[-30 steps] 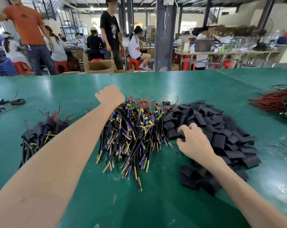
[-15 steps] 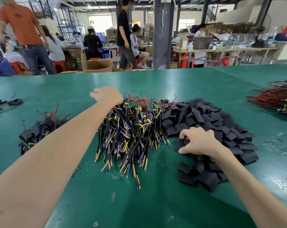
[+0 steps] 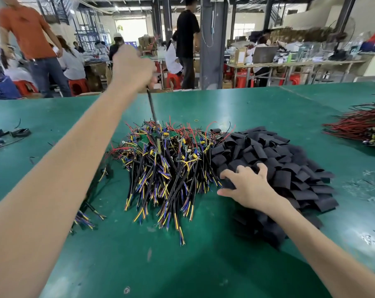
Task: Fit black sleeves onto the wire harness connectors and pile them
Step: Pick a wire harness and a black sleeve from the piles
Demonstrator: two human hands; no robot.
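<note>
A heap of wire harnesses [image 3: 167, 166] with black cables and yellow, blue and red leads lies mid-table. My left hand [image 3: 132, 67] is raised above it, gripping one harness [image 3: 153, 112] whose black cable hangs down into the heap. To the right lies a pile of flat black sleeves [image 3: 274, 160]. My right hand [image 3: 244, 183] rests on that pile's near left edge, thumb and fingers pinching a black sleeve [image 3: 227, 182]. A small pile of sleeved harnesses [image 3: 89, 214] is mostly hidden behind my left forearm.
The green table [image 3: 182, 265] holds a bundle of red wires [image 3: 363, 125] at the far right and a few black parts [image 3: 12, 134] at the far left. Beyond the table's far edge, people stand and sit among red stools and workbenches.
My left hand has lifted well above the heap, pulling one harness up by its end. My right hand has spread its fingers and pinched a sleeve at the pile's edge.
</note>
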